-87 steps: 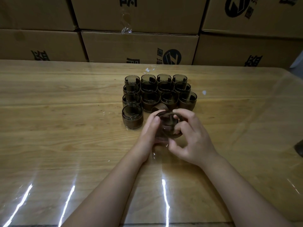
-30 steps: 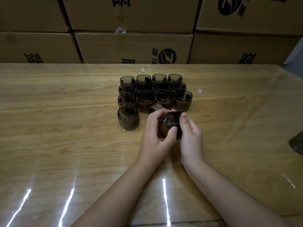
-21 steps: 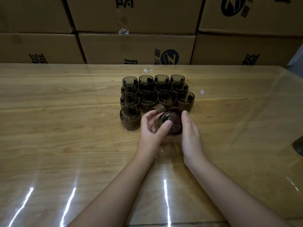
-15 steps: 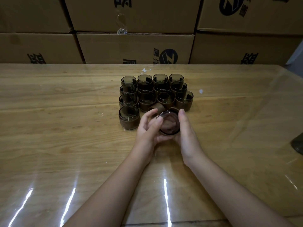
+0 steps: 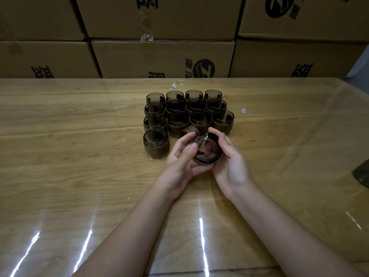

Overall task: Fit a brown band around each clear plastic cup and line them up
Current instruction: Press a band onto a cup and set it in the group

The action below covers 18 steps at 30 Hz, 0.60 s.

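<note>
Left hand (image 5: 179, 163) and right hand (image 5: 232, 168) grip one cup (image 5: 208, 149), fingers curled round its sides
Cup tilted toward camera, just in front of banded cups (image 5: 179, 118) on table (image 5: 79, 160); loose band (image 5: 190, 129) behind left fingers

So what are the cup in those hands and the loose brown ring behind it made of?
The cup looks like smoky clear plastic, glossy: fingers show through it. The brown ring looks matte, perhaps cork or leather; too dim to tell.
</note>
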Each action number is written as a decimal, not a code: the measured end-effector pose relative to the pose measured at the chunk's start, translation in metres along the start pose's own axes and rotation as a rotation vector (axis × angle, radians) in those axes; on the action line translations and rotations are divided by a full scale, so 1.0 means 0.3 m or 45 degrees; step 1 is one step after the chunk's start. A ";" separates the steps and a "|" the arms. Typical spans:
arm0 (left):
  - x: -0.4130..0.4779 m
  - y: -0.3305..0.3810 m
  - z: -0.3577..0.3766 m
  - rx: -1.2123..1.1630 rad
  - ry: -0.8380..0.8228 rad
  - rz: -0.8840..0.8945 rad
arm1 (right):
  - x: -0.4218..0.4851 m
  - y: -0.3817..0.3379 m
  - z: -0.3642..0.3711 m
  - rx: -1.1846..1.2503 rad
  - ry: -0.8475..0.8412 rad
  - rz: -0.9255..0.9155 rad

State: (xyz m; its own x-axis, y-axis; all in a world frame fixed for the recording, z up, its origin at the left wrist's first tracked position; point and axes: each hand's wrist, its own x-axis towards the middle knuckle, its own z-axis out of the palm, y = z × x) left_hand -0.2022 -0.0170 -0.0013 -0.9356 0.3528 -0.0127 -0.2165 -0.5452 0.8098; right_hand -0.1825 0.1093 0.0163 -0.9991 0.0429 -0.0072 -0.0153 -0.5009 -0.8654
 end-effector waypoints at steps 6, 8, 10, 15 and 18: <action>-0.005 -0.001 -0.007 -0.028 -0.108 -0.028 | 0.013 -0.034 -0.015 0.291 -0.174 0.107; -0.006 0.002 -0.010 -0.055 -0.157 -0.056 | 0.015 -0.041 -0.013 0.303 -0.205 0.125; -0.004 0.002 -0.017 -0.116 -0.183 -0.102 | 0.018 -0.041 -0.009 0.276 -0.205 0.103; 0.002 0.000 -0.020 -0.166 -0.190 -0.117 | 0.016 -0.041 -0.001 0.358 -0.238 0.100; 0.001 0.002 -0.016 -0.166 -0.186 -0.115 | 0.017 -0.042 -0.004 0.370 -0.253 0.114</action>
State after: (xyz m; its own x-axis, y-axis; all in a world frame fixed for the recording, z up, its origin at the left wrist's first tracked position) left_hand -0.2040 -0.0207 -0.0037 -0.8624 0.5061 0.0109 -0.3410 -0.5966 0.7265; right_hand -0.1872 0.1169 0.0267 -0.9849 -0.1670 0.0461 0.0901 -0.7213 -0.6868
